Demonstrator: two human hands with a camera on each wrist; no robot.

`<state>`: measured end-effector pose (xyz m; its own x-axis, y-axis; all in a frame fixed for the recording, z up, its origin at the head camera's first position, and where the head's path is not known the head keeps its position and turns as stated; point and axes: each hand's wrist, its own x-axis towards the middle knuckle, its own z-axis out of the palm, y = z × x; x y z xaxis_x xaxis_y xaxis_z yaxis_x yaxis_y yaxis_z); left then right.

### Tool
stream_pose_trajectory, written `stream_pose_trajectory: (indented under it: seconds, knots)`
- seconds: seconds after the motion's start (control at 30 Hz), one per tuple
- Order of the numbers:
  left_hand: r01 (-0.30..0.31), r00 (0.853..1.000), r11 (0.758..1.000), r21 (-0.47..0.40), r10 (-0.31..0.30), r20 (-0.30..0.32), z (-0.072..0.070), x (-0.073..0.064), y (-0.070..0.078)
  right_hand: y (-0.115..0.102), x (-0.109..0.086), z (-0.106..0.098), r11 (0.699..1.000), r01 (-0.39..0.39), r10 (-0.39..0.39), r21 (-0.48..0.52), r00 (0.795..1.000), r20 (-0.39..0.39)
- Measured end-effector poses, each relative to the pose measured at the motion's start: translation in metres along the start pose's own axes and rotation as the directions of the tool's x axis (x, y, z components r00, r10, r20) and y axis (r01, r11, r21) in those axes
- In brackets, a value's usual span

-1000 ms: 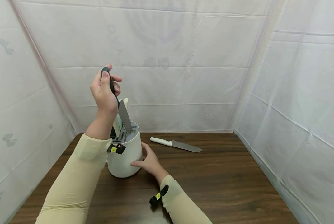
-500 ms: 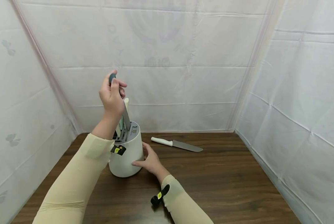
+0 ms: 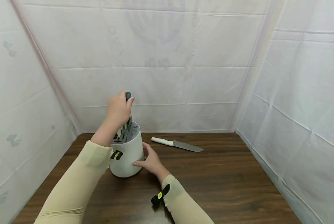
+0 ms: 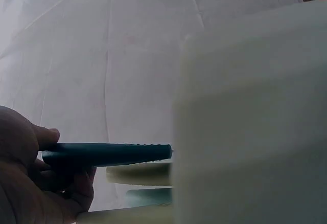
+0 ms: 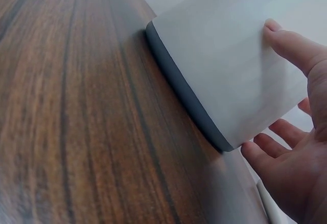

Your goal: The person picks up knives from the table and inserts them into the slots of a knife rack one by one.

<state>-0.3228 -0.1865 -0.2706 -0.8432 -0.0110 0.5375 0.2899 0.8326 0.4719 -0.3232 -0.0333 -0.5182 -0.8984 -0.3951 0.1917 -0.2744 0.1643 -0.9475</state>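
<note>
My left hand [image 3: 118, 108] grips the dark teal handle of a knife [image 3: 128, 96] above a white knife block [image 3: 125, 161]. The blade is down in a slot of the grey top, mostly hidden. In the left wrist view the knife's handle [image 4: 110, 154] nearly reaches the block's rim, and the left hand [image 4: 30, 173] holds its far end. My right hand [image 3: 152, 161] steadies the block's right side, thumb in front and fingers round behind. In the right wrist view the block [image 5: 214, 65] shows a dark base band, with the right hand [image 5: 296, 157] against its wall.
A white-handled knife [image 3: 176, 144] lies on the brown wooden table [image 3: 217, 180], right of the block. Pale knife handles [image 4: 138, 174] stick out of the block near the left hand. White sheeting [image 3: 167, 81] encloses the back and sides.
My left hand has moved right and down, lowering the teal-handled knife deeper into the block's slot. The right hand stays on the block's side. The white-handled knife has not moved.
</note>
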Motion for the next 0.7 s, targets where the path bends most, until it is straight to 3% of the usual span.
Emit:
stream_pose_trajectory:
  seconds: [0.17,0.43,0.57,0.7]
  knots:
    - [0.051,0.999,0.995,0.085,-0.052,0.01,0.004,-0.002,0.001,-0.001,0.0,0.0,1.0,-0.01,0.01,-0.005,1.0,0.012]
    - [0.006,1.0,0.976,0.219,-0.007,0.004,0.011,-0.009,0.0,0.0,0.002,0.004,1.0,-0.016,0.016,-0.011,1.0,0.003]
    - [0.02,0.999,0.978,0.206,-0.014,-0.029,0.013,-0.012,-0.001,-0.001,0.003,0.005,1.0,-0.017,0.017,-0.012,1.0,0.002]
    - [0.023,0.996,0.991,0.13,-0.012,-0.088,0.013,-0.015,-0.003,-0.002,0.004,0.007,1.0,-0.023,0.023,-0.017,1.0,0.002]
